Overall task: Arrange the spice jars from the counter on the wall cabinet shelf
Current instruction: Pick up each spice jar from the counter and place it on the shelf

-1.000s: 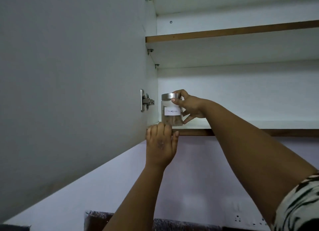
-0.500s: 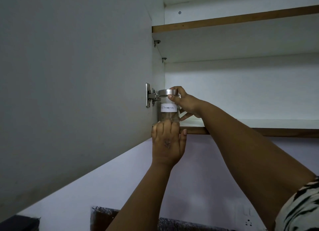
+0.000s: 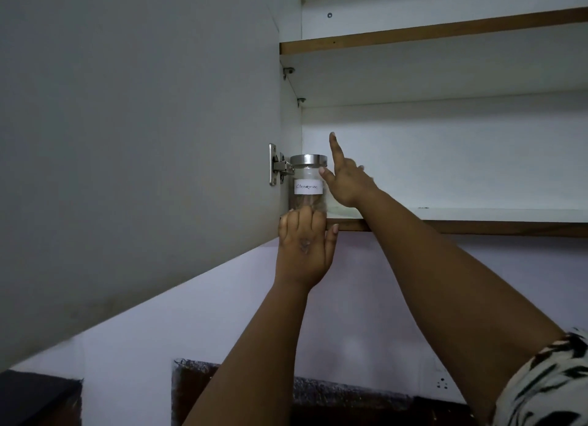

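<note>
A glass spice jar (image 3: 308, 183) with a metal lid and a white label reading "Cinnamon" stands upright at the far left end of the lower cabinet shelf (image 3: 477, 217), against the cabinet's side wall. My right hand (image 3: 345, 183) is just right of the jar with fingers spread, the index finger pointing up and the thumb tip close to or touching the glass. My left hand (image 3: 304, 244) rests on the shelf's front edge below the jar, fingertips hiding the jar's base.
The open cabinet door (image 3: 136, 139) fills the left side, its metal hinge (image 3: 279, 168) right beside the jar. An upper shelf (image 3: 445, 34) runs above. Below are a pale wall, a socket (image 3: 442, 384) and a dark counter backing.
My right hand has let go of the jar and opened its fingers. The jar now stands on the shelf's far left end. The left hand stays at the shelf edge.
</note>
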`<state>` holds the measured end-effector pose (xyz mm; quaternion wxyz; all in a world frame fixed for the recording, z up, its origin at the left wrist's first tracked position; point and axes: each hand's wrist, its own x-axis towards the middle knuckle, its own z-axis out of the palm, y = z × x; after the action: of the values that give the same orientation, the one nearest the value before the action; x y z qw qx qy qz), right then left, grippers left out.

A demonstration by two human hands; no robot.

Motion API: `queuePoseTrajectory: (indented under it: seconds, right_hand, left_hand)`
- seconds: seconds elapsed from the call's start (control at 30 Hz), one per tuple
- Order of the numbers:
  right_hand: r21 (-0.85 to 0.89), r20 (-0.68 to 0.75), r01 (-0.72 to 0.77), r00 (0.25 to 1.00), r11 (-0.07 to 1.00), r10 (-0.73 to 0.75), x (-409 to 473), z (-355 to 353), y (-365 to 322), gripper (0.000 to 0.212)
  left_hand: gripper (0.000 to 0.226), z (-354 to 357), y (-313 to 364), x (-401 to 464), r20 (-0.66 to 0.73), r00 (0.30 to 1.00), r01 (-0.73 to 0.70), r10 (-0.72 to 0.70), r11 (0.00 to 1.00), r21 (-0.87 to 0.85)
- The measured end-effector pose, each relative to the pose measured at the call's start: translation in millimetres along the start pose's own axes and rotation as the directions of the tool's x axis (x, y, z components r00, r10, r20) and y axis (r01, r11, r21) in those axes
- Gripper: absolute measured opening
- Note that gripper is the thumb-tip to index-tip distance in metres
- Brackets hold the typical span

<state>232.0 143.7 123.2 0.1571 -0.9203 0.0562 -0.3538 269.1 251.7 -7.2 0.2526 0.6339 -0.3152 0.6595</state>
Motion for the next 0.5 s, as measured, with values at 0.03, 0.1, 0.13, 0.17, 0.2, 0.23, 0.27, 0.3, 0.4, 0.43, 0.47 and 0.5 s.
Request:
queuePoseTrajectory:
  seconds: [0.03,0.1,0.13,0.17,0.2,0.23,0.27,0.3,0.4,0.43,0.47,0.5]
  right_hand:
    - [-0.075,-0.027,-0.031,0.999,0.997,0.029,-7.3,0.5,4.5,0.070]
    - [-0.142,-0.068,-0.070,0.996,0.987,0.061,-30.0,-1.3,12.8,0.068]
    - [-0.156,-0.089,-0.071,0.994,0.985,0.058,-44.2,-4.5,15.3,0.067]
    - [-0.175,-0.106,-0.064,0.993,0.982,0.046,-55.8,-6.0,18.6,0.066]
    - [-0.214,-0.121,-0.054,0.992,0.975,0.029,-67.1,-7.4,21.6,0.065]
    - [-0.271,-0.151,-0.052,0.989,0.961,0.011,-78.1,-7.8,25.0,0.064]
    - [-0.333,-0.201,-0.051,0.979,0.942,-0.018,-89.3,-7.3,28.4,0.063]
    - [-0.385,-0.261,-0.040,0.963,0.922,-0.067,-99.9,-5.3,32.7,0.062]
    - [-0.453,-0.381,0.016,0.901,0.891,-0.209,-131.9,3.7,49.3,0.060]
    - [-0.453,-0.384,0.035,0.894,0.891,-0.230,-143.4,8.8,56.6,0.060]
    - [-0.444,-0.387,0.050,0.890,0.894,-0.241,-155.6,15.5,63.4,0.061]
    - [-0.422,-0.395,0.058,0.887,0.905,-0.241,-169.1,24.1,69.2,0.062]
  left_hand:
    - [0.032,-1.7,1.6,0.5,0.004,1.000,0.009,-0.009,1.000,-0.011]
    - [0.031,-5.1,3.3,0.3,0.018,1.000,0.022,-0.022,1.000,-0.018]
    - [0.033,-7.2,3.1,-0.9,0.028,0.999,0.024,-0.023,1.000,-0.009]
    - [0.034,-9.7,3.3,-2.4,0.039,0.999,0.025,-0.025,1.000,0.003]
    - [0.036,-12.1,3.7,-3.7,0.051,0.998,0.032,-0.032,0.999,0.014]
    - [0.038,-13.0,3.9,-3.7,0.068,0.997,0.042,-0.043,0.999,0.021]
    - [0.040,-13.7,4.5,-3.4,0.086,0.994,0.058,-0.060,0.998,0.024]
    - [0.042,-13.9,5.5,-3.3,0.112,0.990,0.083,-0.084,0.996,0.020]
    - [0.043,-19.0,12.8,-6.8,0.185,0.971,0.161,-0.150,0.986,-0.046]
    - [0.042,-22.9,17.0,-13.3,0.185,0.969,0.183,-0.165,0.979,-0.088]
    - [0.044,-27.0,21.5,-24.2,0.176,0.970,0.194,-0.170,0.973,-0.128]
    - [0.046,-31.8,26.7,-39.1,0.165,0.973,0.187,-0.161,0.970,-0.157]
